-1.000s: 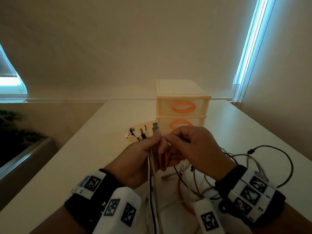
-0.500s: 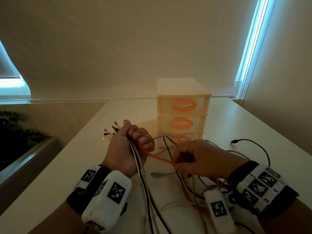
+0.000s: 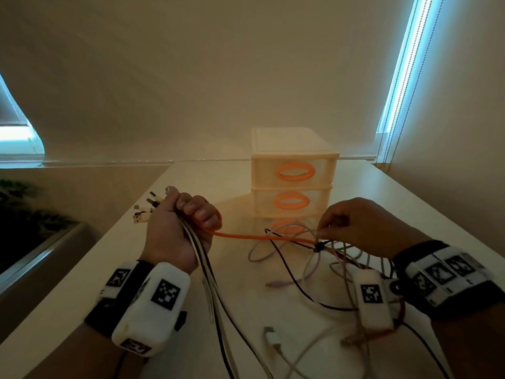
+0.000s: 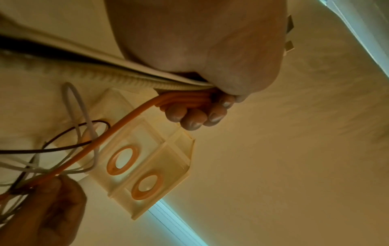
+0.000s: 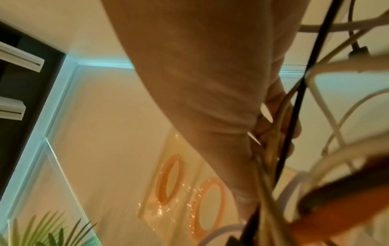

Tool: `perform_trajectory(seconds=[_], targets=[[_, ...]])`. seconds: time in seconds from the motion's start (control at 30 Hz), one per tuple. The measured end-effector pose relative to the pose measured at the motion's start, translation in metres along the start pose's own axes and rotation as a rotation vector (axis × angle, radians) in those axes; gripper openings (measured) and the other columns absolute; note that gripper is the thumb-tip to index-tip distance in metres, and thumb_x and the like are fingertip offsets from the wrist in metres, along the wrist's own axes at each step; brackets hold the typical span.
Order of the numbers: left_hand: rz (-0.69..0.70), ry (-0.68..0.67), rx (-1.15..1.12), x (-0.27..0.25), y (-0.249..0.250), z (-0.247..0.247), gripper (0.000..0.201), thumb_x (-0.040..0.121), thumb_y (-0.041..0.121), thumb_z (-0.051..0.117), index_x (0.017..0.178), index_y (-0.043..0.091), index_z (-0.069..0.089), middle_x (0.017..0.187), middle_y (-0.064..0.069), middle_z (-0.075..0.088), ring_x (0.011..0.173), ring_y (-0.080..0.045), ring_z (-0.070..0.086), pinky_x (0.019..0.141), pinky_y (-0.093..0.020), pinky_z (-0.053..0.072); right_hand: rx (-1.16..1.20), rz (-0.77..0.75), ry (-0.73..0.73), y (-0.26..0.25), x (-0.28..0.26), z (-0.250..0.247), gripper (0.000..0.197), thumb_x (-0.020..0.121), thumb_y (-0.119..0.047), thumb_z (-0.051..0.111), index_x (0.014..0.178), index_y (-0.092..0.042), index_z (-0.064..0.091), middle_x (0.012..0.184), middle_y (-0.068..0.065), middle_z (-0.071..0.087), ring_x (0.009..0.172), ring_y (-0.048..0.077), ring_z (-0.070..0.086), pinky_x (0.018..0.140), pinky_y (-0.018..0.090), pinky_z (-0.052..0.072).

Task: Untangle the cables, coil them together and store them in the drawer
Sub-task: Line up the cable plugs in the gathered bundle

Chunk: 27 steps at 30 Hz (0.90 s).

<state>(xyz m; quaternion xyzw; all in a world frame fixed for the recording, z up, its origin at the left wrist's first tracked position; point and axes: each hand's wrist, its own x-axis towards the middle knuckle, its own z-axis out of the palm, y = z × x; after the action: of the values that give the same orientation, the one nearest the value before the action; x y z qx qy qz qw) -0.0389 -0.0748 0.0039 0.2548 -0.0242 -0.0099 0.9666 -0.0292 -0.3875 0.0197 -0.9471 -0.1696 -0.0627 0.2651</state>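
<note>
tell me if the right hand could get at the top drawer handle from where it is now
Probably yes, but not freely. The right hand is in front of the drawer unit, with open space up to the top drawer handle. But it is pinching the orange cable among tangled cables and would have to let go first.

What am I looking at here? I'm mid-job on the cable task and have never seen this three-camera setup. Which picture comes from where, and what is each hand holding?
There is no machine: a person works with bare hands, wearing cameras. The wide picture comes from a head camera looking down at a pale table. The other two come from wrist cameras that look along each hand from below.

The left hand has a closed grip on a bundle of cables, plug ends sticking out past the fist. The orange cable winds round its fingers and runs taut across to the right hand, which pinches it where it meets the loose tangle on the table.

Behind the hands stands a small drawer unit with orange handles; its drawers look closed.
</note>
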Motion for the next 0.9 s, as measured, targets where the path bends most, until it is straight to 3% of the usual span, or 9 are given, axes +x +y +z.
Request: perform_trajectory(seconds=[0.1, 0.23, 0.3, 0.47, 0.57, 0.63, 0.7, 0.77, 0.9], targets=[[-0.012, 0.022, 0.064, -0.002, -0.009, 0.001, 0.050, 0.104, 0.051, 0.039, 0.064, 0.022, 0.038, 0.059, 0.006, 0.035, 0.053, -0.013, 0.035, 0.051, -0.024, 0.031, 0.041, 0.037, -0.003, -0.005, 0.005, 0.012, 0.015, 0.081, -0.044, 0.078, 0.077, -0.030, 0.076, 0.072, -0.017, 0.070, 0.069, -0.002, 0.063, 0.067, 0.025, 0.048], [-0.002, 0.054, 0.155, -0.004, -0.021, 0.004, 0.049, 0.103, 0.052, 0.039, 0.065, 0.021, 0.037, 0.060, 0.003, 0.033, 0.052, -0.015, 0.035, 0.054, -0.028, 0.026, 0.201, 0.136, 0.007, -0.022, 0.011, 0.021, 0.028, 0.085, -0.045, 0.074, 0.079, -0.017, 0.075, 0.076, 0.003, 0.070, 0.070, 0.012, 0.058, 0.069, 0.029, 0.047], [0.003, 0.054, 0.172, -0.005, -0.022, 0.005, 0.049, 0.103, 0.051, 0.039, 0.065, 0.021, 0.036, 0.060, 0.003, 0.033, 0.050, -0.016, 0.036, 0.053, -0.028, 0.026, 0.315, 0.222, 0.013, -0.028, 0.014, 0.018, 0.030, 0.088, -0.041, 0.072, 0.082, -0.012, 0.073, 0.073, 0.007, 0.062, 0.069, 0.015, 0.051, 0.067, 0.030, 0.043], [-0.004, 0.060, 0.183, -0.006, -0.023, 0.005, 0.050, 0.105, 0.050, 0.038, 0.064, 0.021, 0.036, 0.060, 0.002, 0.032, 0.050, -0.016, 0.035, 0.052, -0.028, 0.027, 0.844, 0.410, 0.016, -0.037, 0.018, 0.005, 0.021, 0.093, -0.030, 0.070, 0.095, -0.010, 0.065, 0.072, -0.001, 0.045, 0.062, 0.012, 0.039, 0.057, 0.025, 0.034], [0.004, 0.057, 0.193, -0.006, -0.024, 0.005, 0.051, 0.105, 0.050, 0.038, 0.064, 0.020, 0.036, 0.060, 0.002, 0.032, 0.050, -0.016, 0.035, 0.052, -0.029, 0.025, 1.007, 0.404, -0.059, -0.045, 0.016, -0.008, 0.010, 0.094, -0.019, 0.067, 0.093, -0.012, 0.060, 0.068, -0.001, 0.047, 0.059, 0.011, 0.044, 0.054, 0.024, 0.039], [0.000, 0.053, 0.195, -0.006, -0.025, 0.004, 0.051, 0.105, 0.050, 0.037, 0.064, 0.021, 0.036, 0.060, 0.002, 0.031, 0.050, -0.016, 0.035, 0.053, -0.029, 0.025, 1.100, 0.394, 0.030, -0.046, 0.019, -0.016, 0.010, 0.093, -0.018, 0.068, 0.091, -0.013, 0.059, 0.068, 0.000, 0.048, 0.058, 0.011, 0.046, 0.051, 0.023, 0.041], [-0.007, 0.044, 0.194, -0.006, -0.026, 0.004, 0.051, 0.105, 0.050, 0.039, 0.064, 0.020, 0.036, 0.061, 0.002, 0.031, 0.051, -0.016, 0.034, 0.053, -0.029, 0.025, 1.014, 0.357, 0.231, -0.048, 0.021, -0.018, 0.013, 0.092, -0.019, 0.070, 0.088, -0.014, 0.059, 0.072, 0.003, 0.046, 0.057, 0.011, 0.043, 0.050, 0.024, 0.039], [-0.018, 0.036, 0.199, -0.007, -0.027, 0.004, 0.050, 0.103, 0.051, 0.041, 0.064, 0.020, 0.036, 0.061, 0.002, 0.031, 0.052, -0.016, 0.034, 0.052, -0.029, 0.026, 0.844, 0.280, 0.285, -0.050, 0.019, -0.015, 0.013, 0.093, -0.021, 0.070, 0.089, -0.012, 0.062, 0.077, 0.004, 0.049, 0.060, 0.013, 0.043, 0.055, 0.027, 0.041], [-0.054, 0.020, 0.159, -0.011, -0.027, 0.007, 0.050, 0.103, 0.051, 0.041, 0.064, 0.020, 0.036, 0.061, 0.003, 0.031, 0.052, -0.015, 0.033, 0.049, -0.027, 0.028, 0.566, 0.043, -0.096, -0.062, -0.002, 0.003, 0.009, 0.093, -0.021, 0.069, 0.099, -0.015, 0.070, 0.077, -0.011, 0.069, 0.068, 0.010, 0.059, 0.066, 0.024, 0.051]])
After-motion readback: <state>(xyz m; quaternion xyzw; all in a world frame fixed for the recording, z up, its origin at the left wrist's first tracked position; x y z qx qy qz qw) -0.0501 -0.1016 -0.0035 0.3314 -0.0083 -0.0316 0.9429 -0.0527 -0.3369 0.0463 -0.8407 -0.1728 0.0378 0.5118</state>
